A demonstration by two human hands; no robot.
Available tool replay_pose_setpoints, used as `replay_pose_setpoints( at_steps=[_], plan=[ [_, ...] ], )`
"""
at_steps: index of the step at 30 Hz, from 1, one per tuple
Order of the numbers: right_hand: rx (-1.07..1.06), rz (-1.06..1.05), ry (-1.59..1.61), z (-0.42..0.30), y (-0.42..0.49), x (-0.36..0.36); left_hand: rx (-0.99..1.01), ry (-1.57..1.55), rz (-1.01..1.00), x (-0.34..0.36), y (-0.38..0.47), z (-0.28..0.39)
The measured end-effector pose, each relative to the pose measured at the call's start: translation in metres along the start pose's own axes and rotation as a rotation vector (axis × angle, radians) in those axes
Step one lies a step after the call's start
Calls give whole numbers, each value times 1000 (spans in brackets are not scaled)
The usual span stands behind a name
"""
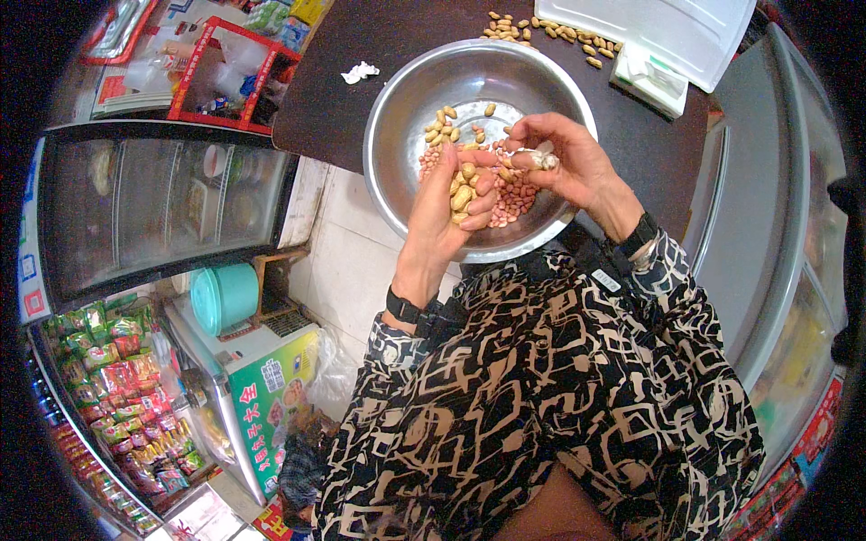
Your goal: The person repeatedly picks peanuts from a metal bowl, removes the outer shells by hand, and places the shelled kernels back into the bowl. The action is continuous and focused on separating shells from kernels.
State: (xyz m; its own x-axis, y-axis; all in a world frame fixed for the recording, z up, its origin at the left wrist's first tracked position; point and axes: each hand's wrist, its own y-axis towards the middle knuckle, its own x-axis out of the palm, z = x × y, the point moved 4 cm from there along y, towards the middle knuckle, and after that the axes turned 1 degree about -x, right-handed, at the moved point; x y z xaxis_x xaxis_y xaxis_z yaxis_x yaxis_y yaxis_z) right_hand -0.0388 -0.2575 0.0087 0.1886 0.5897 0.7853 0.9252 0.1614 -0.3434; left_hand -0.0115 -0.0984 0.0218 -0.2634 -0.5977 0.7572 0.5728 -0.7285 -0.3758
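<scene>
My left hand is over a wide stainless steel bowl, its fingers curled around several unshelled peanuts. Close by on the right, my right hand is bent with its fingertips toward the left hand. White wrapping shows among its fingers; whether those fingers pinch a peanut is unclear. Pink shelled peanut kernels cover the near part of the bowl's bottom. A few peanuts in the shell lie beyond them, and my hands hide some of the contents.
Loose unshelled peanuts lie on the dark table behind the bowl, near a white plastic lid and a tissue pack. Crumpled tissue sits left. A glass-fronted fridge and a teal bucket stand leftward.
</scene>
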Motion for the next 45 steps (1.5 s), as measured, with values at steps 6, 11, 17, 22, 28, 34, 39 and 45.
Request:
replay_pose_setpoints(
  at_steps=[6, 11, 17, 22, 28, 34, 39, 45],
  plan=[
    [-492, -25, -836, -6, -11, 35, 6, 30, 67, 0, 2, -4],
    [-738, -40, -1323, -1, -18, 49, 98, 231, 191, 6, 1, -4],
    [-627, 38, -1148, 2, -16, 43, 128, 273, 170, 12, -3, -3],
    [-569, -6, -900, 0, -19, 34, 32, 132, 79, 8, -5, -3],
    [-446, 20, -750, 5, -19, 30, -37, 53, 5, 7, -6, -5],
    [-597, -43, -828, 11, -18, 33, -6, 8, -19, 10, -8, -5],
    [-729, -31, -948, 8, -19, 40, -13, 52, -34, 10, -8, -6],
    [-705, 42, -1006, 6, -25, 46, -70, 23, -52, 13, -10, -14]
  ],
)
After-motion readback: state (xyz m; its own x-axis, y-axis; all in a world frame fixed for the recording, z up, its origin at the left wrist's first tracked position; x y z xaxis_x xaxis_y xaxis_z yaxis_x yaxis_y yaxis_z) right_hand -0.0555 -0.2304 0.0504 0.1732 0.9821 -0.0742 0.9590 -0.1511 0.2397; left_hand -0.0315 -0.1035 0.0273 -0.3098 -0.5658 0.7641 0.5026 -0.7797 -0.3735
